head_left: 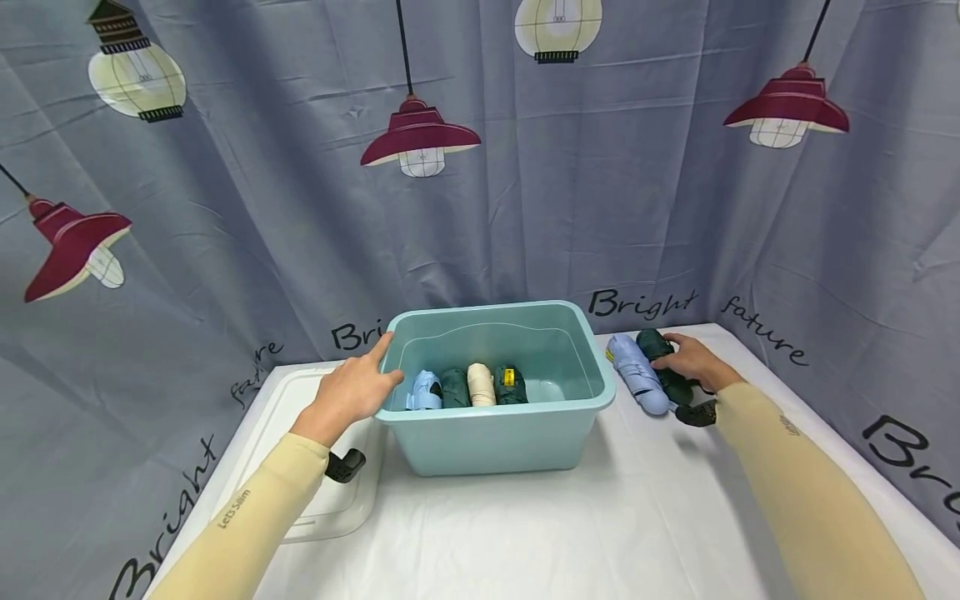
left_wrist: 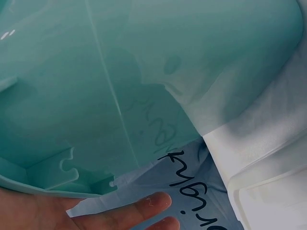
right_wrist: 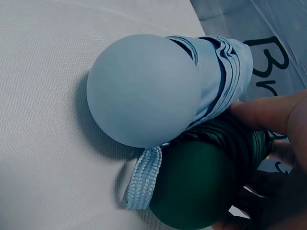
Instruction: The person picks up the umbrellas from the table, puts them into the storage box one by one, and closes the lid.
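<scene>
On the right of the table a light blue folded umbrella lies beside a dark green folded umbrella. My right hand grips the dark green one, thumb between the two umbrellas and fingers round its far side. Both rounded handles, the blue one and the green one, face the right wrist camera. My left hand rests at the left rim of a teal plastic bin, its fingers straight along the outside. Inside the bin stand a light blue, a beige and two dark green folded umbrellas.
A white bin lid lies on the white-covered table, to the left of the bin and partly under my left arm. Grey-blue curtains printed with lamps enclose the back and sides. A light blue wrist strap hangs between the umbrella handles.
</scene>
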`<move>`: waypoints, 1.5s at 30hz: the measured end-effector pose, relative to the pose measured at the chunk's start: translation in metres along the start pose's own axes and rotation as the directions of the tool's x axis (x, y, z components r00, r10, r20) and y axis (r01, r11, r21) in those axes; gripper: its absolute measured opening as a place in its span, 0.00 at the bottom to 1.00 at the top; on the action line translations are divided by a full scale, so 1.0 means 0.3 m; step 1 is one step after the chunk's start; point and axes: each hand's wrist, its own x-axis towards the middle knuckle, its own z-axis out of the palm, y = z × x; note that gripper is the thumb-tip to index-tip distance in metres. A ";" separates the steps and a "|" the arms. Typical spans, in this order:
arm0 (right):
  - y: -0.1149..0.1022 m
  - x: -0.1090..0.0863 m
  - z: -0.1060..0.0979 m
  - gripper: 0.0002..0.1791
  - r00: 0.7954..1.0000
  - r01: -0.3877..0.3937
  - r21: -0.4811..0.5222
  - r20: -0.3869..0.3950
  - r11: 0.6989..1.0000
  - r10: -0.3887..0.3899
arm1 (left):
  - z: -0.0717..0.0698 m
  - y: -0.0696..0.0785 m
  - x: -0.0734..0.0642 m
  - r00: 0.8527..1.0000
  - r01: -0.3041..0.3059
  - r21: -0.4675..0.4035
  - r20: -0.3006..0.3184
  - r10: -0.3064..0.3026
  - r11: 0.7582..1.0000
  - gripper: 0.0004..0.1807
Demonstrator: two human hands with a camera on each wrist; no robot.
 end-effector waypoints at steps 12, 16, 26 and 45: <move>-0.006 -0.021 0.012 0.47 0.997 -0.021 -0.033 -0.071 0.999 0.019 | -0.001 0.008 0.000 1.000 0.000 -0.010 -0.009 0.000 1.000 0.42; -0.006 -0.029 0.012 0.46 0.996 -0.022 -0.016 -0.091 1.000 0.020 | -0.004 0.005 0.003 1.000 -0.004 -0.007 -0.013 0.003 1.000 0.42; 0.001 -0.063 0.010 0.46 0.994 -0.023 0.031 -0.103 0.999 0.026 | 0.002 0.004 0.001 1.000 0.007 -0.015 0.002 -0.007 1.000 0.42; -0.084 -0.115 -0.065 0.46 0.990 0.040 0.050 -0.140 0.998 -0.033 | -0.003 -0.002 0.001 1.000 0.008 -0.016 0.018 -0.008 1.000 0.43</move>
